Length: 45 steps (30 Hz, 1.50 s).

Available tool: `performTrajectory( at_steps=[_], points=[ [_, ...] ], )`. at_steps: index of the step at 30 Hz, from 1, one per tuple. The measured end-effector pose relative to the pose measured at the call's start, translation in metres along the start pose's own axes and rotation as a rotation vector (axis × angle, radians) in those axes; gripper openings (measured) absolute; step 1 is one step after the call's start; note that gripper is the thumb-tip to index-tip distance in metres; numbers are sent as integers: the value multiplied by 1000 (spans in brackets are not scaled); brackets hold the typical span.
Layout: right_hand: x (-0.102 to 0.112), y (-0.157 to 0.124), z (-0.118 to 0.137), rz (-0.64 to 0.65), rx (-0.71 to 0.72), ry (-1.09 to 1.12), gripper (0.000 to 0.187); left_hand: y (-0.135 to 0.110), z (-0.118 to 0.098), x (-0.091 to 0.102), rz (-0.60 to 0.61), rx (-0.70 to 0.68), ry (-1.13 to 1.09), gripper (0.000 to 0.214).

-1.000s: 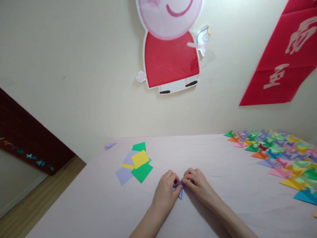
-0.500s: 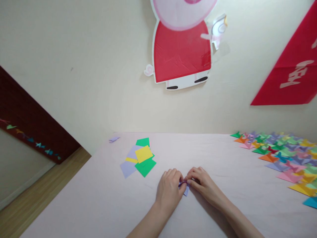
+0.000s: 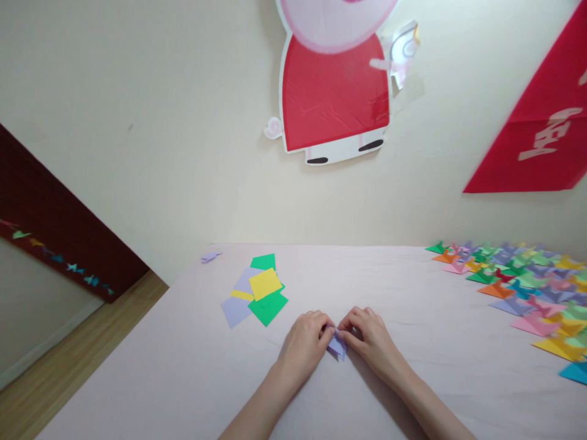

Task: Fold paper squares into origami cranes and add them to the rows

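A small lilac folded paper piece (image 3: 338, 346) lies on the pale pink table (image 3: 183, 373), pinched between both hands. My left hand (image 3: 303, 345) presses its fingertips on the piece's left side with the fingers curled. My right hand (image 3: 372, 339) pinches the right side, fingers bent together. Most of the paper is hidden under the fingers; only a lilac tip shows below them.
A loose pile of flat paper squares (image 3: 259, 289), green, yellow and lilac, lies left of the hands. Rows of several folded paper figures (image 3: 527, 287) in many colours cover the table's right side. One lilac folded piece (image 3: 211, 256) sits at the far left corner. The wall stands behind.
The view has shifted so the scene sits further right. Both hands stay on the lilac piece, which has turned slightly, and more of its tip shows now.
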State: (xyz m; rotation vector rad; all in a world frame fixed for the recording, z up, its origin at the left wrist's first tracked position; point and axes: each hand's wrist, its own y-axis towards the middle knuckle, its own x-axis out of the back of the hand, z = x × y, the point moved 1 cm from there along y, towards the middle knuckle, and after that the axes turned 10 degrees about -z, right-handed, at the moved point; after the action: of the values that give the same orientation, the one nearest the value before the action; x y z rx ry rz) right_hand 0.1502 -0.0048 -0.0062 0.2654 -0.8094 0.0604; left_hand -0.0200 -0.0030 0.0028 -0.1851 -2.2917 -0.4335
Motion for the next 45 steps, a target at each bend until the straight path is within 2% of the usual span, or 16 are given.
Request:
performTrajectory(
  at_steps=[7, 12, 17, 26, 31, 35, 40, 45],
  points=[
    [-2, -1, 3, -22, -6, -39, 13, 5, 1, 0, 50, -3, 48, 28],
    [-4, -1, 1, -19, -14, -59, 5, 7, 1, 2, 44, 5, 8, 28],
    [-2, 0, 3, -6, -33, -37, 4, 7, 1, 10, 134, -23, -76, 19],
    [5, 4, 1, 39, -39, 65, 21, 5, 0, 3, -10, 34, 66, 11],
    [3, 3, 0, 41, -38, 57, 17, 6, 3, 1, 34, 0, 46, 9],
    [2, 3, -1, 36, -41, 66, 12, 6, 6, 2, 53, 35, 7, 11],
    [-2, 3, -3, -18, -34, 60, 11, 6, 2, 3, 58, 101, -105, 19],
    [-3, 1, 2, -74, -14, 25, 11, 6, -3, 7, 64, 84, -154, 27]
  ],
)
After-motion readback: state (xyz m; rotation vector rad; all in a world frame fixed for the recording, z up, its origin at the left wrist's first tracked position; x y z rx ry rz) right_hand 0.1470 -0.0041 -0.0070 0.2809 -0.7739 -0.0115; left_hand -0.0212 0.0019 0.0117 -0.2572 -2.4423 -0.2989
